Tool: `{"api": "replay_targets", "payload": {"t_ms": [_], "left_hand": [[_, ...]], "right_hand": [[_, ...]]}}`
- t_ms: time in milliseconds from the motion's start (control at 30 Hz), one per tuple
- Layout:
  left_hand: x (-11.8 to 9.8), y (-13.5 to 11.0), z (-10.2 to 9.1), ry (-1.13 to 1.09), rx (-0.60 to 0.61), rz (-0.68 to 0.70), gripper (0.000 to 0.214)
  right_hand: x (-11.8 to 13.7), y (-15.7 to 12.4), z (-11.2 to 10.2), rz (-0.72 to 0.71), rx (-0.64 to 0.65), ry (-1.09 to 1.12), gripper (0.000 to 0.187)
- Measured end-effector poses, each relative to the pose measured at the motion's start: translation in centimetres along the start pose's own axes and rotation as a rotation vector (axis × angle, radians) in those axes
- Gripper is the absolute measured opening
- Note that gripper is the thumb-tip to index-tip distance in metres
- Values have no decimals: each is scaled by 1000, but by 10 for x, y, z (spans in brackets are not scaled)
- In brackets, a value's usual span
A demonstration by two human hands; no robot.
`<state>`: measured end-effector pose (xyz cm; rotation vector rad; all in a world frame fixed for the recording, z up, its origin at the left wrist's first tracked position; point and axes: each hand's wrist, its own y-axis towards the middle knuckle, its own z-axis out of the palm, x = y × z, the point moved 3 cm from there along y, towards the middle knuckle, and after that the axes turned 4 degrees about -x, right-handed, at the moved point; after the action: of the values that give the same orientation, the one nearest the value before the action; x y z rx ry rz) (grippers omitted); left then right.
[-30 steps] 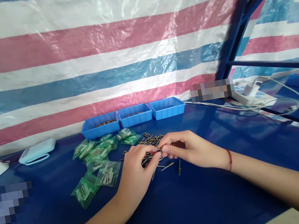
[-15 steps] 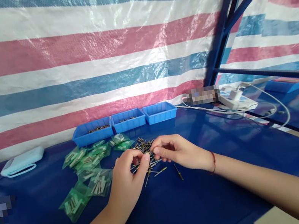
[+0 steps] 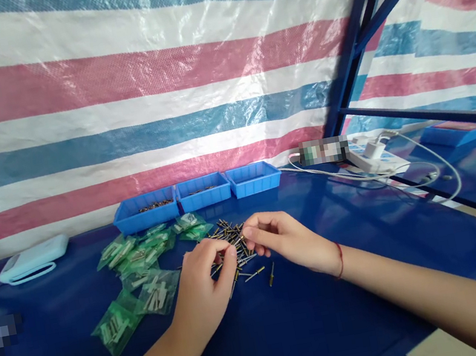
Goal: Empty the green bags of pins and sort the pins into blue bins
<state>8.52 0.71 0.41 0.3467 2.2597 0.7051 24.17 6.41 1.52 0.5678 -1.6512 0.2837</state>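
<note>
Over a pile of blind rivets (image 3: 225, 228) with thin silver pins and brass-coloured bodies, both my hands are close together. My left hand (image 3: 207, 275) is closed in a pinch of thumb and forefinger. My right hand (image 3: 283, 240) also pinches, its fingertips on a single blind rivet (image 3: 239, 241) that spans the small gap to the left fingertips. Part of that rivet is hidden by the fingers. Below the right hand, one loose rivet (image 3: 271, 274) lies apart on the blue table (image 3: 293, 334); another loose rivet (image 3: 255, 274) lies left of it.
Green and clear plastic bags (image 3: 116, 325) of small pale pieces lie left of the pile. Behind stand three blue bins (image 3: 255, 185), the left one holding small brown parts. A light-blue case (image 3: 34, 260) sits far left, a power strip with cables (image 3: 377, 159) at right.
A rivet now shows between my fingertips, which have parted slightly. The loose rivet below my right hand has shifted left and turned. My arms have hardly moved.
</note>
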Motion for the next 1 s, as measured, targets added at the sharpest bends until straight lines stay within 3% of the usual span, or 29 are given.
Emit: {"api": "replay_targets", "payload": {"t_ms": [233,367,467,667,800,900,1000], "left_hand": [[1,-4,5,104,22,83,2],[-4,-5,8,184,83,161,10],[-9,-8,12,234,165,255,8],[-6,-11,14,278,241,219,14],[-5,-11,13,286,251,214,14],[-4,-11,12,289,248,198,14],[-2,-11,12,282,249,191,15]], "right_hand": [[16,-9,-2,-303,-112,-226,14],[29,-5,-14,-462,-291,-389,10],[36,14,-25,-533,-396,-538,9],[34,86,-33,-551,-393,-935,18],[24,126,-27,-532,-315,-999,23],[22,127,-22,-525,-233,-1010,25],[27,100,-23,-494,-123,-979,22]]}}
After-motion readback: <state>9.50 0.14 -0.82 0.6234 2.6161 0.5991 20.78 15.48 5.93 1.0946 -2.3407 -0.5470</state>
